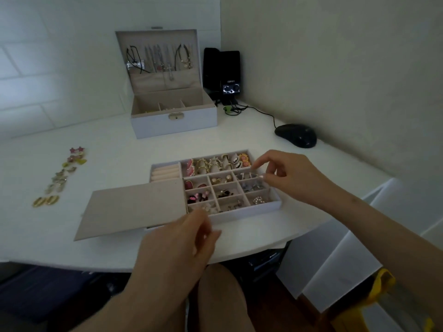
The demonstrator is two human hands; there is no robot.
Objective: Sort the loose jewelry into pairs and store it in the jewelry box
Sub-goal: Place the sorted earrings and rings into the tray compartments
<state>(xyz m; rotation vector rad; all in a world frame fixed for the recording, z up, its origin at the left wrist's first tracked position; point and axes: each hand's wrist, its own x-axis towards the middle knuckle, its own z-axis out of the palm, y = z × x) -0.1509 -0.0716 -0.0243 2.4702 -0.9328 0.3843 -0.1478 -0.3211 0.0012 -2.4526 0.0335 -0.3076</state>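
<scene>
Tray (239, 214): lifted out of the box and set near the desk's front edge. It is pale and fabric-lined, with 9 small square cells, 1 long cell of gold hoops and a strip of padded ring rolls.
Right hand (290, 173): poised over the tray's right-hand cells with thumb and forefinger drawn towards a pinch at some small silvery pieces (254, 175). I cannot tell whether it holds one.
Left hand (175, 240): at the tray's front wall with fingers loosely curled. Anything between them is hidden.
Step in hand: probably placing or straightening a pair in a cell.
Next move: fetching another pair from the loose row, which calls for a fine fingertip pinch on tiny, slippery metal.
Loose earrings (61, 178): a row in 2s at the desk's left, well apart from the tray. They include stars, yellow shapes and gold ovals.
Cover board (134, 207): flat, matt beige, overlapping the tray's left part.
Jewelry box (175, 123): at the back, lid upright, with thin necklaces (158, 58) hanging inside.
Desk (107, 144): smooth and white.
Beyond: glossy black mouse (296, 135) and dark speakers (221, 73).
</scene>
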